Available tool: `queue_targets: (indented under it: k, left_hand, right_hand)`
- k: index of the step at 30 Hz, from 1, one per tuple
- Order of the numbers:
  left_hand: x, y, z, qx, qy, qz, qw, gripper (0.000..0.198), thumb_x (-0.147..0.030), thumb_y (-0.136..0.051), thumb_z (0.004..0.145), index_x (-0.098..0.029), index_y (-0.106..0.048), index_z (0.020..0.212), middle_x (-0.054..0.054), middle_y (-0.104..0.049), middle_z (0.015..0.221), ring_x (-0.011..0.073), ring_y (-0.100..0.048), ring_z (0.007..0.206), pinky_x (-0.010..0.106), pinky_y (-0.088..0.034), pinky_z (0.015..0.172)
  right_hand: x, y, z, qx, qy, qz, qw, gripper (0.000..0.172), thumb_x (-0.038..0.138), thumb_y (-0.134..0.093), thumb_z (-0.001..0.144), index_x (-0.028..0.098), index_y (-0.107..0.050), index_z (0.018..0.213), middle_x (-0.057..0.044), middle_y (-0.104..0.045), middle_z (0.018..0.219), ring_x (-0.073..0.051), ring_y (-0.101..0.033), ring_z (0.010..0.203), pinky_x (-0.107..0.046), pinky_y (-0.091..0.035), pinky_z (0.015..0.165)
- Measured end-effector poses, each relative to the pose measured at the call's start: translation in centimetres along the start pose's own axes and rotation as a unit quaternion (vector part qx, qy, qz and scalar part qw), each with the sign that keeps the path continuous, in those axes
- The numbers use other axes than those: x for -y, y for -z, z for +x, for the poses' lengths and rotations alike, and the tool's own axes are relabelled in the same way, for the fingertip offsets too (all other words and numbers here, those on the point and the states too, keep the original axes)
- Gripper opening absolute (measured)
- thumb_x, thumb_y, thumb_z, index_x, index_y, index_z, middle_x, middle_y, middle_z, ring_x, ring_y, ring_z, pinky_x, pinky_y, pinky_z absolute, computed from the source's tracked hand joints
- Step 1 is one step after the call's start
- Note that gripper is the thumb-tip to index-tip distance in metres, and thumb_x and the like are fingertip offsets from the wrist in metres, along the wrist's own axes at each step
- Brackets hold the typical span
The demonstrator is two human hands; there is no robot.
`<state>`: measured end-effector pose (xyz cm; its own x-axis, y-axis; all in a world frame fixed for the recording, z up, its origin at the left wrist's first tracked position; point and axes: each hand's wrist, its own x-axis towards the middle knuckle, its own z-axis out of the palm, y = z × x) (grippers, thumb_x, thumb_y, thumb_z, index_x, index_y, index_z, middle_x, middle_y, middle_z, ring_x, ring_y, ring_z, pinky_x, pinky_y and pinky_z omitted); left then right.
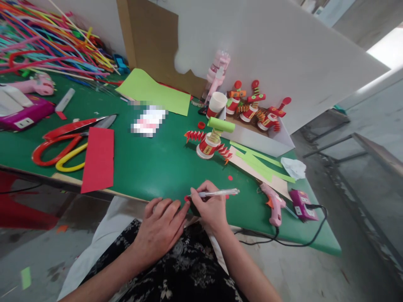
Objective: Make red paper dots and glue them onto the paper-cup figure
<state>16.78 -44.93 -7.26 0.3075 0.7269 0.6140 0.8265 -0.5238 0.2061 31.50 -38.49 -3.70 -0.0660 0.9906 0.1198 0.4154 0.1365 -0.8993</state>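
Note:
My right hand (208, 209) grips a slim, clear-barrelled pen (222, 192), its tip on a small red paper circle (187, 198) at the table's front edge. Laid out beside it, my left hand (162, 226) has its index fingertip against the circle; the thumb is hidden. Just beyond my hands stands a paper-cup figure (208, 144) with folded red paper arms, a folded neck and a rolled green paper tube (221, 125) on top. Another small red circle (230, 178) lies to the right on the green table (147, 167).
Large scissors (66, 147) lie left, partly under red paper (99, 159). Pink glue gun (274, 205) and purple socket block (302, 205) sit right, with a trailing cord. Finished figures fill a white box (261, 140) behind. Green sheet (157, 92) and many pipe cleaners (47, 42) lie further back.

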Motion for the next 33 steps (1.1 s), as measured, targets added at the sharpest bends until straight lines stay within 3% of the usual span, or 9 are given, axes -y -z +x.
queue_targets:
  k: [33]
  left_hand:
    - [0.0,-0.1,-0.15,0.003,0.009,0.003,1.0,0.03,-0.024,-0.051,0.093,-0.014,-0.068,0.116,0.01,-0.067,0.1,0.0251,-0.054,0.099,0.043,-0.034,0.099]
  right_hand:
    - [0.02,-0.11,0.02,0.032,-0.003,-0.018,0.999,0.027,0.035,-0.06,0.082,0.022,-0.049,0.061,0.005,-0.05,0.053,-0.011,-0.044,0.05,-0.022,-0.036,0.049]
